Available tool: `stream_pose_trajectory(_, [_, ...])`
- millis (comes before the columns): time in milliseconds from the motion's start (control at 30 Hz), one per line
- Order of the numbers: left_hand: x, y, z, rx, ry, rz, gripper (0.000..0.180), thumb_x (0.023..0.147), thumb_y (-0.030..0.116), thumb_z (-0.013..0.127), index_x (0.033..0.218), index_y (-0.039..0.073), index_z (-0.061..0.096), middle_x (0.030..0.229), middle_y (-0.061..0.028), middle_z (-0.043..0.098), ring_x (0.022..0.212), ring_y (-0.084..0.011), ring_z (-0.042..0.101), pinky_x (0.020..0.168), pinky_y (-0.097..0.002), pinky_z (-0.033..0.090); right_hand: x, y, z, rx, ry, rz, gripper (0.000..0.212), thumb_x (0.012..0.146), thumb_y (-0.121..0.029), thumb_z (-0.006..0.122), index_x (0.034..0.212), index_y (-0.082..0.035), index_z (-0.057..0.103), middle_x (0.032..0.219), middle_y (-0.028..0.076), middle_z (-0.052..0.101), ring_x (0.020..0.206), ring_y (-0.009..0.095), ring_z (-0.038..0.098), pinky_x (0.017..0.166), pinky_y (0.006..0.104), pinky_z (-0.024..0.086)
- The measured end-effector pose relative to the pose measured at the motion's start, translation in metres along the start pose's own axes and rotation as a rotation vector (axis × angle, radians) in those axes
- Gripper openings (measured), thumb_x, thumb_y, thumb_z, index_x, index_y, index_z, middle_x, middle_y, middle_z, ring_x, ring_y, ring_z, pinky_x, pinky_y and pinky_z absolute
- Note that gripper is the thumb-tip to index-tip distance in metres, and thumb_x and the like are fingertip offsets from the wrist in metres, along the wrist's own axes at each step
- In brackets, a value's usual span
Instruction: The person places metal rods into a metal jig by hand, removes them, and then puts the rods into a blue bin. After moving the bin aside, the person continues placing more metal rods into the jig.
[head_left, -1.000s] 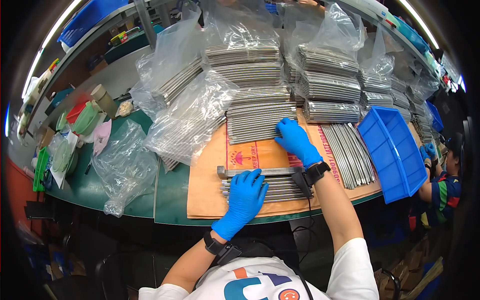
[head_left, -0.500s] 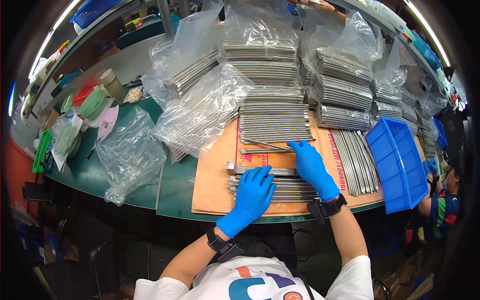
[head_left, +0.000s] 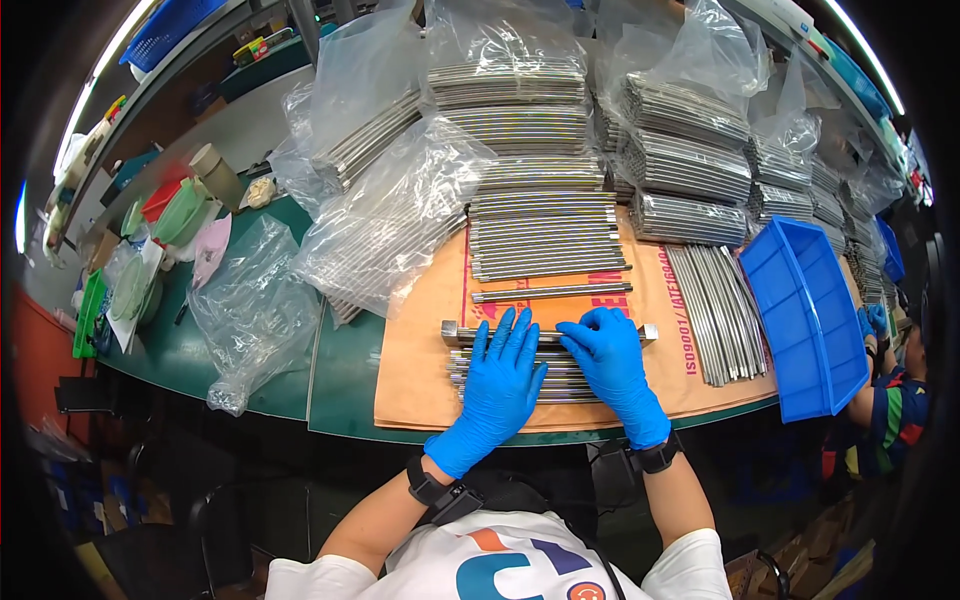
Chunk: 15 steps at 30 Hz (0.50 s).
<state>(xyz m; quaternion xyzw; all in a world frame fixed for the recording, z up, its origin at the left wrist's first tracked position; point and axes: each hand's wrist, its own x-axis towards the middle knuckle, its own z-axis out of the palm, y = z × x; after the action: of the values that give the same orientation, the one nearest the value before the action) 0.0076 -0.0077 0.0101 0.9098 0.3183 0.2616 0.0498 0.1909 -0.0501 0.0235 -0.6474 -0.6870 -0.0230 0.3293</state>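
Note:
Both my hands wear blue gloves. In front of me lies a long metal fixture (head_left: pixel 450 333) with a square block at each end, and a slim metal rod (head_left: pixel 548 338) appears to rest along it. My left hand (head_left: pixel 500 375) lies flat across the fixture with its fingers stretched out. Pinched together at the rod, the fingers of my right hand (head_left: pixel 612 362) cover its right part. Under my palms sits a row of metal rods (head_left: pixel 570 385), nearest the table edge. A single rod (head_left: pixel 550 293) lies just beyond the fixture.
Brown cardboard (head_left: pixel 400 385) covers the green table (head_left: pixel 345 370). Farther off are a rod row (head_left: pixel 545 240) and bagged rod stacks (head_left: pixel 690 170). Loose rods (head_left: pixel 715 315) and a tilted blue bin (head_left: pixel 808 320) stand right; a plastic bag (head_left: pixel 255 310) lies left. A co-worker's gloved hand (head_left: pixel 874 320) shows far right.
My right hand has brought the tilted rod nearer, down to the fixture. My left hand has flattened, its fingers reaching farther over the fixture. The view has shifted slightly.

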Motion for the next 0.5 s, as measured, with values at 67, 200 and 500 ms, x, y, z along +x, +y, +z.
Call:
stream_pose_trajectory(67, [0.000,0.001,0.003,-0.017,-0.014,-0.005,0.053,0.091,0.022,0.058,0.135,-0.005,0.045,0.142,-0.0211,0.042,0.137,-0.0363,0.033,0.113,-0.0537,0.019,0.000,0.004,0.003,-0.015,-0.009,-0.017,0.019,0.081,-0.020,0.072,0.099,-0.015,0.072,0.084,0.004,0.059,0.079,0.022,0.055,0.070,0.0357,0.041])
stream_pose_trajectory(200, [0.000,-0.001,-0.001,0.080,-0.040,-0.005,0.051,0.091,0.026,0.059,0.131,-0.004,0.049,0.140,-0.0192,0.045,0.136,-0.0335,0.035,0.114,-0.0527,0.020,0.002,0.003,0.003,-0.036,-0.008,-0.048,0.018,0.082,-0.021,0.071,0.099,-0.015,0.071,0.084,0.004,0.059,0.080,0.023,0.055,0.070,0.0364,0.042])
stream_pose_trajectory(500, [-0.003,-0.002,-0.007,-0.076,0.115,0.003,0.041,0.088,0.019,0.063,0.123,0.000,0.056,0.126,-0.0166,0.055,0.114,-0.0319,0.051,0.103,-0.0488,0.032,0.000,-0.014,-0.021,0.098,-0.191,-0.119,0.017,0.083,-0.019,0.069,0.098,-0.009,0.069,0.087,0.007,0.062,0.085,0.025,0.059,0.069,0.0362,0.046])
